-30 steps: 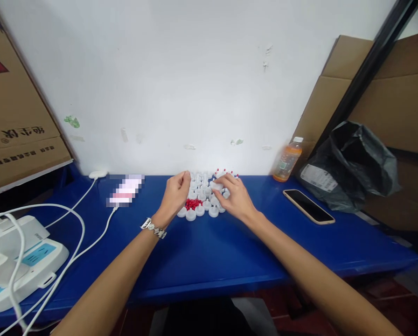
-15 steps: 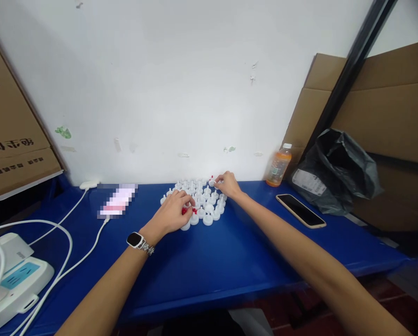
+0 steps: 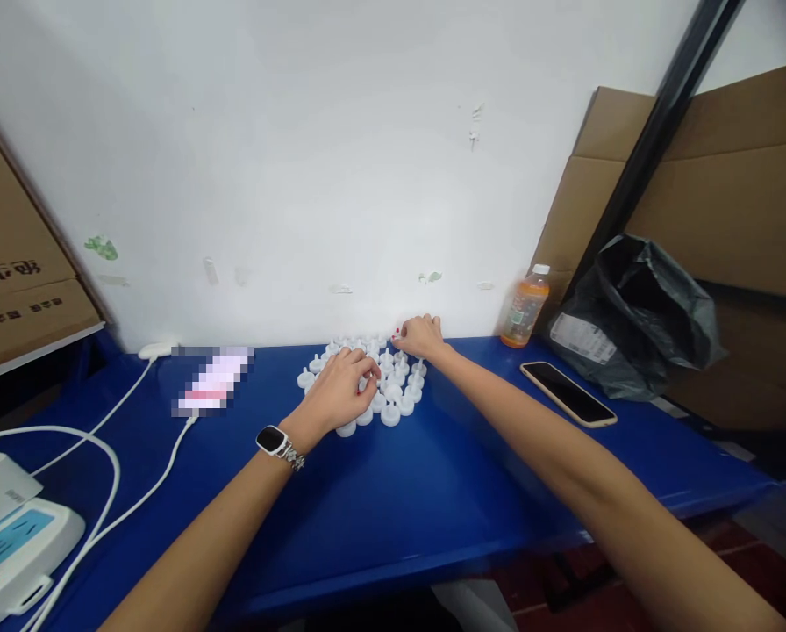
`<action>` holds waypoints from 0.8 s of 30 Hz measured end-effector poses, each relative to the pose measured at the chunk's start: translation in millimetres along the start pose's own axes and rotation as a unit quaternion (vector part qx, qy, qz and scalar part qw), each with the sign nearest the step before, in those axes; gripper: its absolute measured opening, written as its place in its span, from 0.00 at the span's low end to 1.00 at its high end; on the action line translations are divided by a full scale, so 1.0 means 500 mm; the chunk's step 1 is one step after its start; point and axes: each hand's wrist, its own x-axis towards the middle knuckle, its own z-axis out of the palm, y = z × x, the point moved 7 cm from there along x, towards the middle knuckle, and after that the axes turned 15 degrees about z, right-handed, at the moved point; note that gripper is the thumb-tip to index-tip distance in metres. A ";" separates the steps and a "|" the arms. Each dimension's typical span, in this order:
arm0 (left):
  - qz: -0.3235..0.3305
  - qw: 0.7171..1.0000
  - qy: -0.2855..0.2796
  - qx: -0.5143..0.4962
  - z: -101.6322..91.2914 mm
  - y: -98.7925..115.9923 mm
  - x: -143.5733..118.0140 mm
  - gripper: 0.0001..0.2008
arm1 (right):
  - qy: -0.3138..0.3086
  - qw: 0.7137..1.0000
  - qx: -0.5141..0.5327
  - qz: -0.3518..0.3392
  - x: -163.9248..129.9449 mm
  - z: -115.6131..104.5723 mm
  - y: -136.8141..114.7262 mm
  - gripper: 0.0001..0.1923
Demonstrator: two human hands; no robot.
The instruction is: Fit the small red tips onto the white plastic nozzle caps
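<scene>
While dozens of small white plastic caps (image 3: 393,386) stand in tight rows at the far middle of a blue bench (image 3: 393,500), close under the white wall (image 3: 314,158), a person works on them with both bare hands. The left hand (image 3: 340,395) lies curled over the near left part of the cluster, fingers drawn together on the caps beneath; whether they pinch one piece cannot be told, since the hand hides what is under it. The right hand (image 3: 423,336) reaches to the far right corner of the rows, fingertips closed on a tiny red piece (image 3: 397,333) at the top of a cap there. Set upright and touching one another, the caps appear arranged so each can be reached in turn without tipping.

A wristwatch (image 3: 271,441) sits on the left wrist. Right of the cluster, a dark phone (image 3: 568,393) lies flat on the bench, with an orange drink bottle (image 3: 525,307) standing against the wall behind it and a black plastic bag (image 3: 636,316) slumped beside cardboard sheets (image 3: 728,202). To the left, a white cable (image 3: 90,439) loops toward a white power strip (image 3: 11,535) at the near edge, below a printed cardboard box (image 3: 17,281).
</scene>
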 end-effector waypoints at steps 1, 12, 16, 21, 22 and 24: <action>-0.004 1.000 0.007 -0.004 -0.001 -0.001 -0.003 0.09 | -0.001 1.000 -0.014 0.003 0.004 0.004 -0.006 0.17; -0.070 0.993 0.089 -0.022 -0.045 -0.019 -0.047 0.15 | -0.104 0.901 0.387 -0.167 -0.184 -0.073 -0.030 0.17; -0.018 0.999 0.041 0.028 -0.045 0.010 -0.040 0.16 | -0.182 0.847 0.449 -0.219 -0.281 -0.083 -0.053 0.16; 0.038 0.999 -0.003 0.030 -0.038 0.030 -0.039 0.16 | -0.171 0.850 0.446 -0.222 -0.313 -0.084 -0.075 0.09; 0.040 0.999 0.004 0.022 -0.035 0.030 -0.039 0.16 | -0.147 0.862 0.432 -0.221 -0.315 -0.087 -0.079 0.07; 0.021 0.999 0.036 -0.002 -0.032 0.027 -0.035 0.17 | -0.079 0.890 0.393 -0.219 -0.320 -0.097 -0.086 0.05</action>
